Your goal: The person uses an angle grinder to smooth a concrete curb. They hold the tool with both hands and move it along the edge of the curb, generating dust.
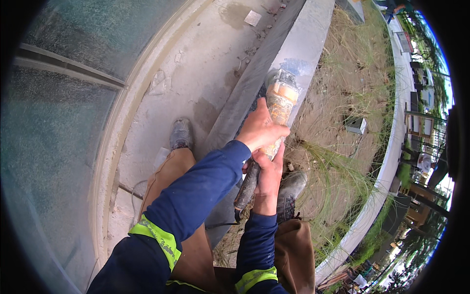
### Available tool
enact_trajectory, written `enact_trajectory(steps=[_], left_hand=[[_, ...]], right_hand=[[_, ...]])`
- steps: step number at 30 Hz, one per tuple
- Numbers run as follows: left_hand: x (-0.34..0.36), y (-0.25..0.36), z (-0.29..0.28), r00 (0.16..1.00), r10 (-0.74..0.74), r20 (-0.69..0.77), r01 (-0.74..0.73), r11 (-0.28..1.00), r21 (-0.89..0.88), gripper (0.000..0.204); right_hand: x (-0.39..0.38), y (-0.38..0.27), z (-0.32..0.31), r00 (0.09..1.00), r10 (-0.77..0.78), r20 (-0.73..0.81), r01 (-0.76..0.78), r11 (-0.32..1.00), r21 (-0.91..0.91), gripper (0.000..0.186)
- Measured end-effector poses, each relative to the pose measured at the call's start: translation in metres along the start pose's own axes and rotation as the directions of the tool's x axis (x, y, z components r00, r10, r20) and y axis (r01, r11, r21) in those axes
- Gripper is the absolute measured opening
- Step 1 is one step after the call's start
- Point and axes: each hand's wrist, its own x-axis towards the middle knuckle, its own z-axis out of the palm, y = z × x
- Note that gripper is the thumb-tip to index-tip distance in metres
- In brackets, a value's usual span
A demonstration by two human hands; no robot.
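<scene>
A dust-caked angle grinder (pixel 280 102) with an orange body points away from me, its head resting on or just over a grey concrete ledge (pixel 303 36), beside a bluish patch; whether they touch I cannot tell. My left hand (pixel 264 126) grips the middle of the grinder, thumb across the top. My right hand (pixel 268 174) holds it lower down, near the rear, where a dark dusty handle or end piece with a black cord hangs below. The disc is mostly hidden under the tool.
My boots stand either side of the ledge. A pale floor (pixel 205 54) with debris and a glazed wall (pixel 58 137) are left. Right are planted soil (pixel 352 73), a small metal box (pixel 356 124) and a curved kerb (pixel 401 88), with trees and clutter beyond.
</scene>
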Motion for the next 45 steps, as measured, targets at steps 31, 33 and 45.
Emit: enact_trajectory(steps=[31, 33, 45], left_hand=[[-0.020, 0.008, 0.000, 0.998, -0.062, 0.016, 0.061, 0.994, 0.087, 0.079], [-0.021, 0.008, 0.003, 0.997, -0.077, 0.031, 0.074, 0.993, 0.091, 0.077], [-0.024, 0.003, 0.004, 0.996, -0.085, -0.030, 0.087, 0.992, 0.095, 0.076]], right_hand=[[-0.011, 0.006, -0.010, 0.999, 0.026, 0.032, -0.028, 0.998, 0.050, 0.088], [-0.014, 0.007, -0.009, 1.000, 0.011, 0.019, -0.012, 0.997, 0.072, 0.087], [-0.024, 0.011, -0.010, 1.000, 0.009, 0.011, -0.010, 0.999, 0.047, 0.090]])
